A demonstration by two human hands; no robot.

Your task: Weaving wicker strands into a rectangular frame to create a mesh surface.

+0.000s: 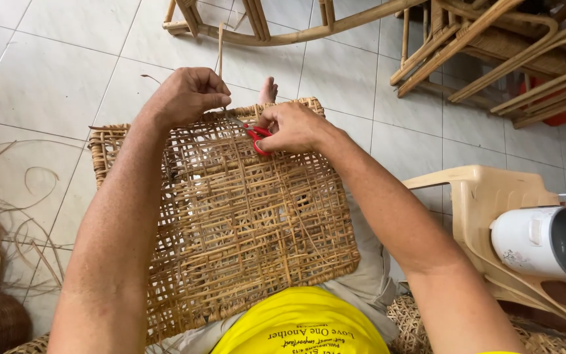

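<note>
The woven panel point(230, 216) lies across the person's lap, tipped up a little at the far edge, so both hands can get at that edge without a worktop under it. The left hand point(188, 97) sits at the far rim with its fingers point(216, 98) pinched tight around a thin strip point(220, 46) that sticks straight up. It seems to pull the strip taut, which would make it easier to snip. The right hand point(294, 126) is just beside it, with its fingers curled through the red handles of the scissors point(255, 137). The blades point at the bottom of the strip, close to the weave (the tips are too small to tell if they are open or shut). A bare foot point(268, 90) peeks out past the far edge of the panel, on the tile floor point(47, 72). Loose strips point(8, 210) curl on the floor to the left, near enough to grab. Rattan chair frames point(479, 46) stand farther off, at the top and the right. A plastic chair point(486, 196) stands near the right arm, and a white cup point(545, 241) lies tipped on its side on it, out of the way of the hands.
</note>
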